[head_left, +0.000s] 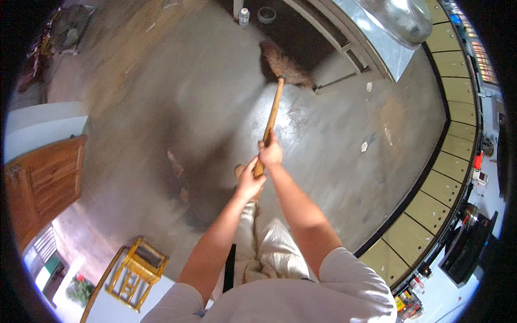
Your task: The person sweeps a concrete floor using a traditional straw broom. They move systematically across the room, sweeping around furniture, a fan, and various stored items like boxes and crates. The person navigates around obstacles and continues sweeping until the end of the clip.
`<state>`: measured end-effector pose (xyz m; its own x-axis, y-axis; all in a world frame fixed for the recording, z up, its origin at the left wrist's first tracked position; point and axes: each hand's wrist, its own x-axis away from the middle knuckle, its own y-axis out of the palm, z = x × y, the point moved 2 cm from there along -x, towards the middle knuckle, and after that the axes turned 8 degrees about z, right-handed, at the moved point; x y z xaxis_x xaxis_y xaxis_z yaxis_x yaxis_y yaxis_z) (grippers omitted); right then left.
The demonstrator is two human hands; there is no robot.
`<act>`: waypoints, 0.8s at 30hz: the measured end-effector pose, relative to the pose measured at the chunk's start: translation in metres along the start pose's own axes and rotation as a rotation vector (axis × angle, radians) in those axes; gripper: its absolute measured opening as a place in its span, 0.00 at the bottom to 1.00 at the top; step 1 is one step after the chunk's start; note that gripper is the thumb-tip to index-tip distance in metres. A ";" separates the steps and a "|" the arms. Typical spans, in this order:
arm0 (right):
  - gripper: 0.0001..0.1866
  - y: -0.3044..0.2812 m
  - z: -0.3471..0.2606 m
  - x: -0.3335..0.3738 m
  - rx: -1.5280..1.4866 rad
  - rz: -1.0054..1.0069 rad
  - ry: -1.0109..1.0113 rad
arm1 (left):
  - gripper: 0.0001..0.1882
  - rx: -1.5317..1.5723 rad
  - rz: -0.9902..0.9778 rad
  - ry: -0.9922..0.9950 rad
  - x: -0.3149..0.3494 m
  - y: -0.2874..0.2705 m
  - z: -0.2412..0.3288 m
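Observation:
Both my hands grip the wooden handle of a broom [276, 105] held out in front of me. Lower on the handle, near its end, is my left hand [249, 182], fingers wrapped round it. Just above, my right hand [271, 151] is closed round the same handle. The brown bristle head [285, 64] rests on the grey floor [215, 70], by the open underside of a metal-topped table. Small pale scraps [364, 146] lie on the floor to the right of the broom.
A metal-topped table [377, 37] with a perforated steel bowl [404, 19] stands at the far right. Below it are a small can [244, 16] and a round dark container [266, 14]. Yellowish cabinets [428, 210] curve along the right. A wooden stool [137, 273] and a wooden door [48, 185] are at left.

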<state>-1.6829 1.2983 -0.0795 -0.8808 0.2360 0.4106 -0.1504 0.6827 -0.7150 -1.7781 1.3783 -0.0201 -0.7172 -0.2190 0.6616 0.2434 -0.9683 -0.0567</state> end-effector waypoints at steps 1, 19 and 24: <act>0.35 -0.001 0.010 -0.038 -0.055 0.014 -0.003 | 0.36 0.060 -0.076 -0.089 -0.027 0.019 0.015; 0.37 0.100 0.007 0.242 -0.059 -0.118 0.221 | 0.34 -0.562 -0.027 -0.010 0.141 -0.172 -0.073; 0.35 0.077 -0.023 0.225 -0.229 0.185 0.273 | 0.33 -0.701 -0.239 0.193 0.123 -0.182 0.011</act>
<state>-1.8820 1.4197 -0.0290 -0.7272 0.5236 0.4440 0.1305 0.7404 -0.6594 -1.9028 1.5286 0.0799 -0.8153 0.0510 0.5767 -0.3575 -0.8279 -0.4321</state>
